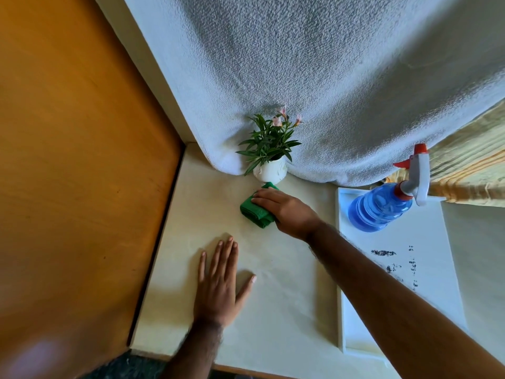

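A folded green cloth (255, 212) lies on the cream counter (287, 296), just in front of a white pot. My right hand (285, 210) lies on top of the cloth with its fingers stretched flat, pressing it to the surface. My left hand (221, 283) rests palm down on the counter nearer to me, fingers spread, holding nothing.
A white pot with a green plant and pink flowers (269, 154) stands at the back against a pale textured curtain (328, 77). A blue spray bottle (382, 206) with a red-and-white trigger stands on a white tray (426, 269) at the right. An orange wooden panel (76, 160) borders the left.
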Demonstrator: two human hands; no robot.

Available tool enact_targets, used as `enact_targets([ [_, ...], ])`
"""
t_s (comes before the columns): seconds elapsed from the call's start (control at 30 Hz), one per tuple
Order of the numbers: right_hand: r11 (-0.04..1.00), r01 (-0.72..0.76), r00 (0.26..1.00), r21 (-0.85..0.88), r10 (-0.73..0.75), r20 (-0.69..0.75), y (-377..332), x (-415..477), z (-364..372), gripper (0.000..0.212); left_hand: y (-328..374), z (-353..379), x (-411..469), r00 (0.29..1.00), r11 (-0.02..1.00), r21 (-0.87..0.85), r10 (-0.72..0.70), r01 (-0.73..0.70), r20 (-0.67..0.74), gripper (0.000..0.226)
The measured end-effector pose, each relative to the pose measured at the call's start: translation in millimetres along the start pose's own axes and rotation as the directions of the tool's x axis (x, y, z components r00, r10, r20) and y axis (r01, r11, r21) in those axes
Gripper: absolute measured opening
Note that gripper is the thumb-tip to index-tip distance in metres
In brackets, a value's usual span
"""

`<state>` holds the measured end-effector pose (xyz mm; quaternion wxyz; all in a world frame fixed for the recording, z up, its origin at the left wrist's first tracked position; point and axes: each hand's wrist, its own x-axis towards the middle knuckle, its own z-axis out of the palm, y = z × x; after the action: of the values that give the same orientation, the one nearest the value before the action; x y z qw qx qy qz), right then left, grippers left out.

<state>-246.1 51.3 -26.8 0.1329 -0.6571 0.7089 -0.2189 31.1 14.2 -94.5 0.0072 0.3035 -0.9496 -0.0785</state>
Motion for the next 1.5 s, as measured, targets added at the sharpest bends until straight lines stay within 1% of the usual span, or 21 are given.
enact_targets([
  [0.07, 0.997, -0.069, 0.998, 0.026, 0.069, -0.003, 3, -2, -1, 0.060, 0, 0, 0, 1.000, 1.000, 0.000, 0.002, -0.002, -0.006, 0.089],
  [0.13, 0.994, -0.099, 0.995, 0.044, 0.099, -0.006, 3, -4, -2, 0.062, 1, 0, 0, 1.000, 1.000, 0.003, 0.001, -0.001, -0.011, 0.089],
  [0.33, 0.999, 0.041, 0.999, -0.006, -0.041, 0.002, -7, 4, -4, 0.058, -1, 1, -1, 1.000, 1.000, 0.015, 0.002, -0.002, -0.005, 0.089],
  [0.4, 1.000, 0.029, 0.999, -0.009, -0.029, 0.014, -4, 7, -5, 0.058, 0, 1, -1, 1.000, 1.000, 0.015, -0.002, 0.002, -0.001, 0.089],
  [0.5, 0.999, -0.031, 0.999, -0.018, 0.032, 0.035, -1, 4, -3, 0.060, 0, 2, 0, 1.000, 1.000, 0.016, -0.004, 0.004, 0.000, 0.090],
  [0.6, 0.991, -0.135, 0.990, 0.016, 0.135, -0.028, 2, -5, 1, 0.063, -1, 2, 0, 1.000, 1.000, 0.015, -0.005, 0.005, 0.000, 0.090],
  [0.67, 0.986, -0.168, 0.983, 0.004, 0.168, -0.068, 3, -9, 0, 0.063, -1, 2, 1, 1.000, 1.000, 0.011, -0.009, 0.009, 0.001, 0.089],
  [0.83, 0.991, -0.081, 0.994, -0.110, 0.072, -0.084, -6, -21, -13, 0.059, -1, 0, 0, 1.000, 1.000, -0.002, -0.013, 0.013, 0.012, 0.088],
  [0.9, 0.990, -0.085, 0.992, -0.114, 0.074, -0.101, -13, -31, -22, 0.058, 0, -3, 0, 1.000, 1.000, -0.006, -0.018, 0.018, 0.022, 0.089],
  [1.0, 0.988, -0.113, 0.981, -0.106, 0.094, -0.167, -25, -61, -32, 0.058, 2, -7, 1, 1.000, 0.999, -0.029, -0.015, 0.016, 0.025, 0.088],
  [1.13, 0.973, -0.207, 0.950, -0.104, 0.174, -0.260, -37, -131, -35, 0.060, 3, -12, 1, 0.999, 0.999, -0.042, -0.017, 0.019, 0.051, 0.087],
  [1.23, 0.938, -0.316, 0.913, -0.140, 0.260, -0.316, -37, -191, -31, 0.050, 5, -15, 1, 0.998, 0.998, -0.055, -0.016, 0.019, 0.061, 0.086],
  [1.3, 0.903, -0.391, 0.879, -0.178, 0.309, -0.363, -32, -223, -27, 0.049, 6, -17, 1, 0.998, 0.998, -0.066, -0.015, 0.019, 0.056, 0.085],
  [1.33, 0.880, -0.435, 0.857, -0.189, 0.341, -0.385, -28, -236, -25, 0.050, 6, -17, 2, 0.999, 0.997, -0.072, -0.014, 0.018, 0.046, 0.085],
  [1.4, 0.839, -0.507, 0.820, -0.196, 0.400, -0.410, -17, -252, -21, 0.062, 6, -18, 3, 0.999, 0.997, -0.081, -0.011, 0.014, 0.041, 0.085],
  [1.47, 0.811, -0.543, 0.810, -0.219, 0.437, -0.390, -9, -259, -18, 0.071, 7, -19, 2, 0.999, 0.997, -0.078, -0.013, 0.016, 0.044, 0.085],
  [1.5, 0.801, -0.547, 0.817, -0.244, 0.447, -0.364, -6, -261, -16, 0.072, 8, -19, 2, 0.999, 0.997, -0.070, -0.010, 0.013, 0.043, 0.085],
])
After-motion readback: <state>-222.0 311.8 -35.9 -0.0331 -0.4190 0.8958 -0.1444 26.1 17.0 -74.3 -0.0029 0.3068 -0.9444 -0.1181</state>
